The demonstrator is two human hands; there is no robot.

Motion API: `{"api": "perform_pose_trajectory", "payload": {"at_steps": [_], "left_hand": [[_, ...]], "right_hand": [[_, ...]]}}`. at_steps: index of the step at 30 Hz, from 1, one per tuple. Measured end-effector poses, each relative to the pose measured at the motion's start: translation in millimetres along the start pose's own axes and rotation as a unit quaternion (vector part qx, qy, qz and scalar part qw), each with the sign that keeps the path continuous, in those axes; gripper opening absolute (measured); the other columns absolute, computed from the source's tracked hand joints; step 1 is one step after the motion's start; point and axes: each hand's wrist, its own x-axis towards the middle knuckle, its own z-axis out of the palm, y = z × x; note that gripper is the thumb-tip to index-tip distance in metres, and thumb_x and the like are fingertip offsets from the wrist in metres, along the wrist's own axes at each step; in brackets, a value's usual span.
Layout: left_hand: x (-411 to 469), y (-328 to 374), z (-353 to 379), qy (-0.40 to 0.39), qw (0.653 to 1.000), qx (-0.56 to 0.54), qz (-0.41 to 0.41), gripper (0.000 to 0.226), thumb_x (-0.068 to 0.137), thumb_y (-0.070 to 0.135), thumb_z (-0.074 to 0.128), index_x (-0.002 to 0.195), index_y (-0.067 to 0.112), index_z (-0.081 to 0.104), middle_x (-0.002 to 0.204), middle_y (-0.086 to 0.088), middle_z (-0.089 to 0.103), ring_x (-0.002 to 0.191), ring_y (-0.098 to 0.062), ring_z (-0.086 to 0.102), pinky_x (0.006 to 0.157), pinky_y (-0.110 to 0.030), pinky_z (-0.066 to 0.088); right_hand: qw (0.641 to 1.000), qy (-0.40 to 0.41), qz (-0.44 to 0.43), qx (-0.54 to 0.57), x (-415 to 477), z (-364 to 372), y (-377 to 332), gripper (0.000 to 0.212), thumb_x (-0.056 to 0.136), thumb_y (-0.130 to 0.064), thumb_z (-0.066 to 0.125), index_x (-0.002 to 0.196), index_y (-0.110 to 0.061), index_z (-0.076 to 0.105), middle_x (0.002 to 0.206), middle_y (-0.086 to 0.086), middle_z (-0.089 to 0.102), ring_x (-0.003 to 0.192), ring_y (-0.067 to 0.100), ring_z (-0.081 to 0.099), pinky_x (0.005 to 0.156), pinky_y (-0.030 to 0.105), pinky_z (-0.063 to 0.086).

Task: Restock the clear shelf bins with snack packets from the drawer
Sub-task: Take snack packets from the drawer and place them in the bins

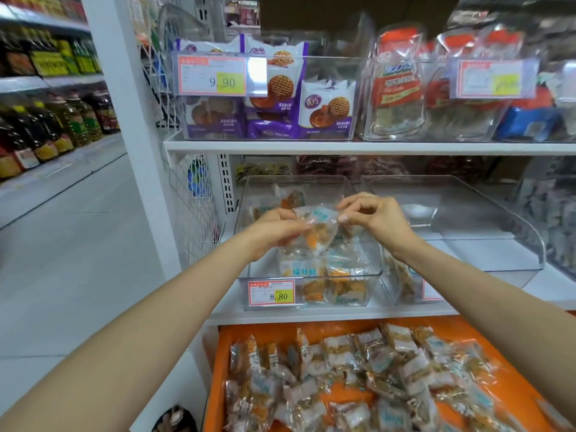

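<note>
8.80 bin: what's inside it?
The bin holds snack packets at front and some at back. The left hand and right hand pinch a packet over the middle, hiding what's there.

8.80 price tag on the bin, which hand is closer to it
Left. The left hand is directly above the 8.80 price tag, pinching the snack packet; the right hand pinches its other end, farther right.

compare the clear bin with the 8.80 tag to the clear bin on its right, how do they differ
The 8.80 bin holds many snack packets; the right-hand bin shows only a few, at its front left corner. The left hand and right hand pinch a snack packet over the 8.80 bin, not over the right-hand bin. Both are clear plastic, on the same shelf.
</note>
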Motion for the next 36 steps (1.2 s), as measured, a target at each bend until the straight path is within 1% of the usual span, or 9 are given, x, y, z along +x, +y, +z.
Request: {"api": "perform_pose_trajectory", "payload": {"at_steps": [3,6,9,15,19,23,28,33,36], "left_hand": [[0,-6,0,0.001,0.997,0.081,0.008,0.054,0.081,0.024,0.072,0.128,0.011,0.048,0.112,-0.005,0.059,0.095,-0.013,0.053,0.066,-0.019,0.041],[4,-10,4,0.015,0.991,0.123,0.041,0.069,0.078,0.025,0.075,0.135,0.011,0.040,0.119,-0.004,0.054,0.108,-0.016,0.052,0.084,-0.024,0.043],[7,-8,2,0.002,0.993,0.100,0.059,0.071,0.078,0.024,0.075,0.137,0.011,0.038,0.117,0.001,0.057,0.109,-0.013,0.053,0.093,-0.024,0.041],[0,-6,-9,-0.031,0.992,0.081,0.087,0.034,0.079,0.010,0.073,0.111,0.008,0.062,0.096,0.004,0.066,0.085,-0.005,0.062,0.069,-0.008,0.048],[2,-1,-26,0.114,0.982,0.095,0.117,0.049,0.074,0.011,0.077,0.114,0.008,0.048,0.108,-0.005,0.061,0.092,-0.016,0.060,0.077,-0.025,0.053],[9,3,-50,0.255,0.928,0.245,0.117,0.064,0.074,0.031,0.078,0.119,0.008,0.039,0.103,-0.005,0.056,0.093,-0.023,0.058,0.081,-0.038,0.050],[20,-1,-63,0.236,0.894,0.367,0.104,0.053,0.078,0.039,0.071,0.120,0.017,0.048,0.102,-0.002,0.060,0.084,-0.019,0.058,0.060,-0.026,0.046],[42,17,-75,0.191,0.872,0.450,0.044,0.038,0.081,0.040,0.067,0.109,0.016,0.059,0.101,-0.002,0.063,0.087,-0.020,0.061,0.080,-0.034,0.054],[56,30,-76,0.140,0.827,0.544,0.015,0.039,0.083,0.035,0.067,0.115,0.014,0.058,0.114,-0.005,0.061,0.100,-0.023,0.059,0.090,-0.035,0.051]], "right_hand": [[0.999,0.010,0.006,-0.039,1,1,6,0.021,0.074,0.010,0.071,0.071,-0.011,0.070,0.084,0.009,0.068,0.074,0.027,0.060,0.068,0.023,0.053],[0.998,0.010,0.009,-0.054,3,1,7,0.033,0.074,0.018,0.065,0.074,-0.015,0.068,0.082,0.014,0.069,0.073,0.024,0.061,0.071,0.036,0.055],[1.000,0.010,-0.012,-0.013,7,0,2,0.035,0.072,0.020,0.066,0.072,-0.016,0.065,0.073,0.007,0.065,0.065,0.008,0.059,0.065,0.020,0.051],[0.999,-0.043,-0.013,0.022,15,4,-7,0.038,0.074,0.024,0.060,0.083,-0.012,0.065,0.076,0.006,0.064,0.063,0.001,0.060,0.065,0.013,0.051],[0.998,-0.006,0.008,-0.063,36,0,0,0.027,0.081,-0.007,0.071,0.104,-0.019,0.065,0.098,-0.001,0.067,0.087,0.008,0.062,0.075,0.013,0.046],[0.895,-0.006,0.026,-0.445,60,-6,10,0.034,0.089,-0.028,0.062,0.123,-0.021,0.057,0.116,0.007,0.065,0.107,0.027,0.059,0.087,0.031,0.043],[0.812,-0.047,0.086,-0.576,63,12,12,0.027,0.092,-0.039,0.052,0.096,-0.014,0.061,0.098,0.010,0.065,0.089,0.026,0.059,0.078,0.029,0.041],[0.887,0.079,0.076,-0.449,58,7,11,0.025,0.086,-0.032,0.062,0.102,-0.014,0.067,0.096,0.016,0.067,0.095,0.033,0.061,0.074,0.031,0.041],[0.933,0.137,0.075,-0.323,44,-11,6,0.027,0.080,-0.033,0.072,0.096,-0.013,0.065,0.087,0.011,0.064,0.090,0.031,0.060,0.070,0.033,0.040]]}}
